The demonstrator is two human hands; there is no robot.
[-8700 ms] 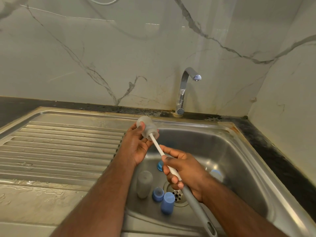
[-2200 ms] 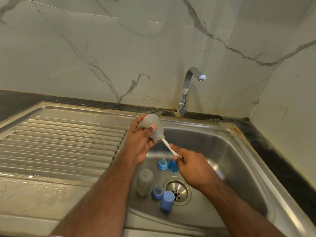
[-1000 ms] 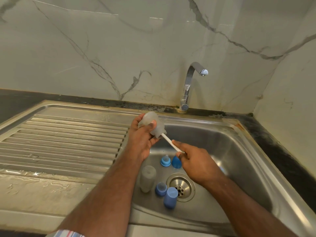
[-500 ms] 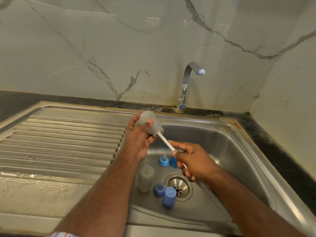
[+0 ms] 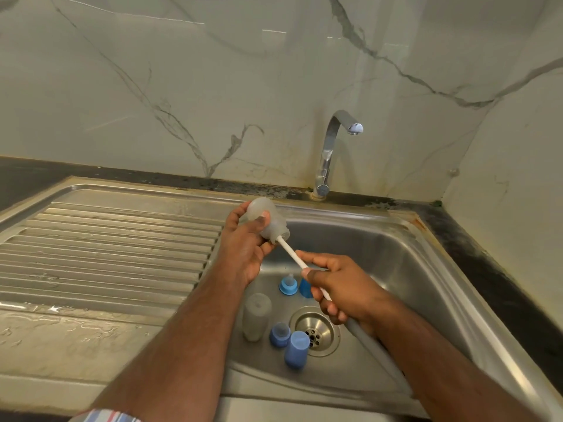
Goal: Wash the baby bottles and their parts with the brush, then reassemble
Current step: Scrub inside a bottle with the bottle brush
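1. Step in hand: brushing the first bottle. Your left hand (image 5: 243, 251) is wrapped round the frosted bottle (image 5: 268, 220), held above the sink's (image 5: 426, 269) left rim, base tilted up and away, mouth toward you.
2. Your right hand (image 5: 341, 290) is clenched on the brush (image 5: 292, 254) by its white stem; the grey handle runs out behind your wrist. The head is inside the bottle, hidden by the frosted wall, so bristles can't be seen.
3. Tap (image 5: 332, 147) shows no running water; no suds visible either.
4. Left to wash, down in the sink by the drain (image 5: 315, 330): second bottle (image 5: 256, 316) standing upright, blue cap (image 5: 296, 349) nearest you, blue collar (image 5: 279, 334) just beside it, a teat in its blue ring (image 5: 288, 284) further back, and another blue piece (image 5: 305, 288) partly hidden behind your right hand.
5. My read: early in the task, nothing reassembled yet.
6. Next move likely calls for a firm left grip while you work the brush in line with the neck, then draw it straight out, so the stem doesn't lever the bottle loose.
7. Then park this bottle apart from the unwashed parts, probably on the ribbed drainboard (image 5: 106, 254).
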